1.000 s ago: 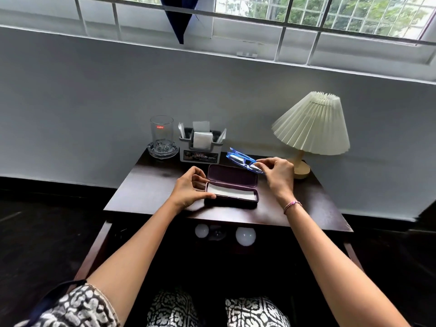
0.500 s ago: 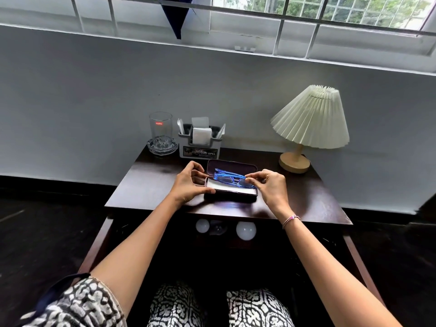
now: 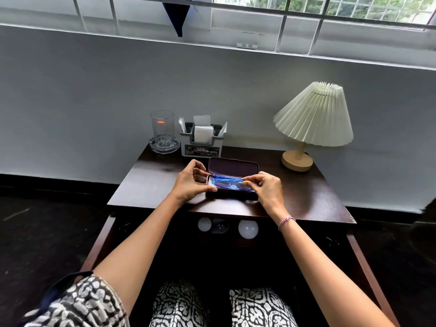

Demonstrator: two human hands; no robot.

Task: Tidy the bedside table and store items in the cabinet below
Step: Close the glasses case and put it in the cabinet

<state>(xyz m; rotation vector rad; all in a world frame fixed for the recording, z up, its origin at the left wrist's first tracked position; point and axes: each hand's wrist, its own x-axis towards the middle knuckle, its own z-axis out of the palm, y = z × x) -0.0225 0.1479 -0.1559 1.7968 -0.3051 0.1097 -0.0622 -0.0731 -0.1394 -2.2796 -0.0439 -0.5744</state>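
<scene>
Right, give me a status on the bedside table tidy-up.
Done: the blue glasses lie in the open case. In hand: the left hand holds the case's end, the right hand pinches the glasses. Left: shut the lid and store the case below; the drinking glass and organiser stand on the table.

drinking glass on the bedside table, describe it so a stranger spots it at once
On the dark bedside table below the window, look at the back left corner. The drinking glass stands in a cut-glass dish, left of the white organizer; it alone is tall, clear and bears a small red label.
</scene>
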